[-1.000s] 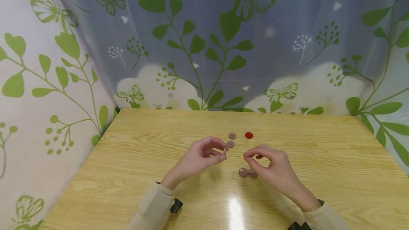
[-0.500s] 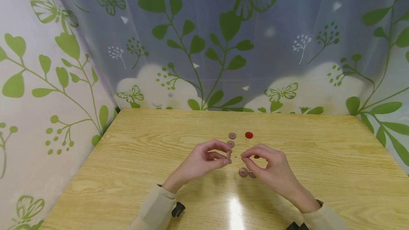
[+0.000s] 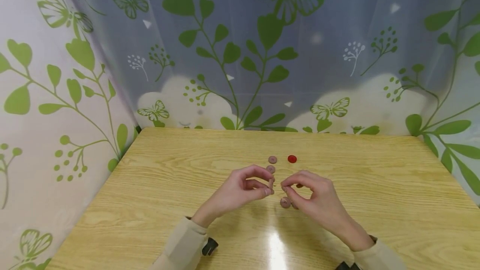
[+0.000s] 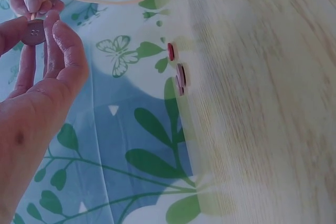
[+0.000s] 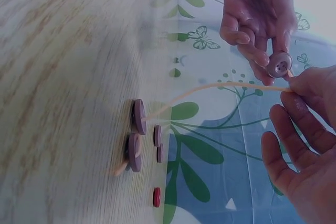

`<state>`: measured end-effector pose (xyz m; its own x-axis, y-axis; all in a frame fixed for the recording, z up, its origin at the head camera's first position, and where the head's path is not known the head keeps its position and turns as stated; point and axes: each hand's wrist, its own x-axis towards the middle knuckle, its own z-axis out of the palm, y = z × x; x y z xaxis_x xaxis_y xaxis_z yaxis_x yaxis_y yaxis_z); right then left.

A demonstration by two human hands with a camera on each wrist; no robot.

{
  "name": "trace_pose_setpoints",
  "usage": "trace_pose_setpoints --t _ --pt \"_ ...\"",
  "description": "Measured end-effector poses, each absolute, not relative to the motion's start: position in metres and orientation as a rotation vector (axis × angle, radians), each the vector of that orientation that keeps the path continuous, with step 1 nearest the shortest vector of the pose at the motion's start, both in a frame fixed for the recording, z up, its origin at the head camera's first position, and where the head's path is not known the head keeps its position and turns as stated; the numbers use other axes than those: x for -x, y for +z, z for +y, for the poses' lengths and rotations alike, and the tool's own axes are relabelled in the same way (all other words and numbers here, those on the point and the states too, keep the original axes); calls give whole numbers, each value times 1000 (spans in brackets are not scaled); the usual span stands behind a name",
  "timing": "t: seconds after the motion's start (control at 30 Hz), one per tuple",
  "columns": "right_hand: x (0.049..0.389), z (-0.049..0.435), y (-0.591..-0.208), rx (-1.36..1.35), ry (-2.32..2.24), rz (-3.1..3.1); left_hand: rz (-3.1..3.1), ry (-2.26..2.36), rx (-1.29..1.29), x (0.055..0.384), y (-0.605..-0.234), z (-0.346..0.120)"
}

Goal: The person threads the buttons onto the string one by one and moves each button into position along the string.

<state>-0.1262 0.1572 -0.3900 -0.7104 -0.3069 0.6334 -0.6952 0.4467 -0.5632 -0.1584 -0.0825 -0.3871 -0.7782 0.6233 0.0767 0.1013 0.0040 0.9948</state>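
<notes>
My left hand (image 3: 238, 188) holds a brownish-pink four-hole button (image 5: 280, 65) on edge between thumb and fingers, above the table. Close on its right, my right hand (image 3: 318, 193) pinches a thin pale orange cord (image 5: 220, 84) near its tip. In the right wrist view the tip meets the button's face by the holes; whether it passes through cannot be seen. The cord runs down to two matching buttons strung on it, one (image 3: 285, 202) in plain sight on the table, the other (image 5: 135, 152) mostly hidden under my right hand in the head view.
Two loose brownish-pink buttons, one (image 3: 272, 159) farther back and one (image 3: 271, 169) beside my left fingertips, lie on the wooden table (image 3: 168, 170). To their right is a red button (image 3: 292, 159). A leaf-patterned curtain (image 3: 240, 53) hangs behind the table's back edge.
My left hand has moved slightly right with its button, and my right hand slightly left with the cord. The gap between them has narrowed. The buttons on the table stay put.
</notes>
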Motion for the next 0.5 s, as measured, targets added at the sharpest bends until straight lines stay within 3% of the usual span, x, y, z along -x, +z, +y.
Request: trace_pose_setpoints --t 0.5 --pt "125 156 -393 -862 1213 -2270 1873 1847 -758 156 -388 -78"
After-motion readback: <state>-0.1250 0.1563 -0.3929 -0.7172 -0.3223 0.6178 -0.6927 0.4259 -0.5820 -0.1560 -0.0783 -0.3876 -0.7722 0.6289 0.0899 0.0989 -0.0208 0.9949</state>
